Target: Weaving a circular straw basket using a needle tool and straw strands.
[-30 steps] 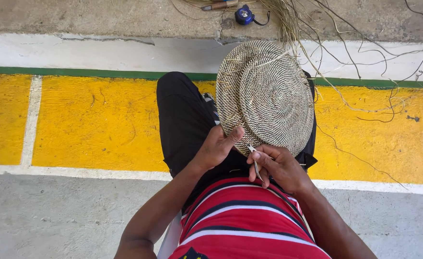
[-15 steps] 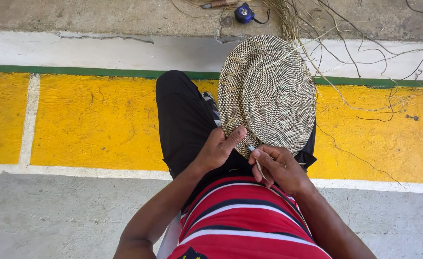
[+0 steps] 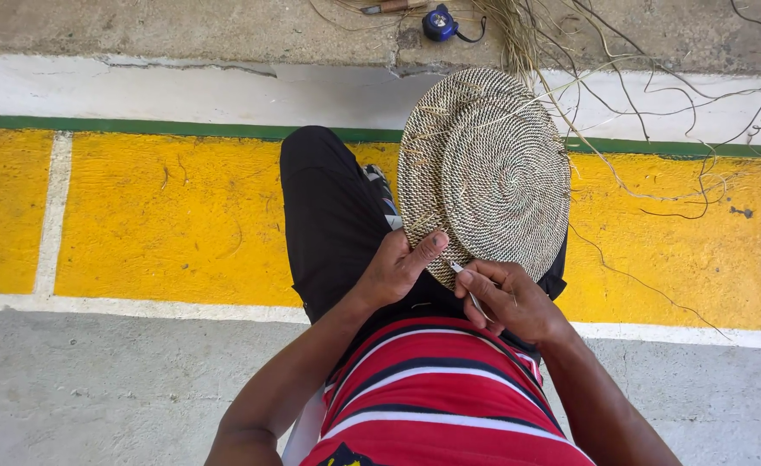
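A round woven basket base [image 3: 484,173], speckled black and tan, rests tilted on my lap over black trousers [image 3: 329,216]. My left hand [image 3: 393,269] grips its near rim, thumb lying along the edge. My right hand [image 3: 506,298] is closed around a thin metal tool [image 3: 465,280] whose tip touches the rim beside my left thumb. Loose pale fibre strands trail from the weave toward the upper right.
A bundle of dry fibres [image 3: 527,34] and dark strands [image 3: 700,95] lie on the concrete at the top right. A small blue tape measure [image 3: 439,23] and a wooden-handled tool [image 3: 389,7] sit at the top. Yellow painted floor with white and green lines lies below.
The basket base has turned and tilted slightly, its top edge shifting. Both hands stay at the near rim, working the tool into the weave.
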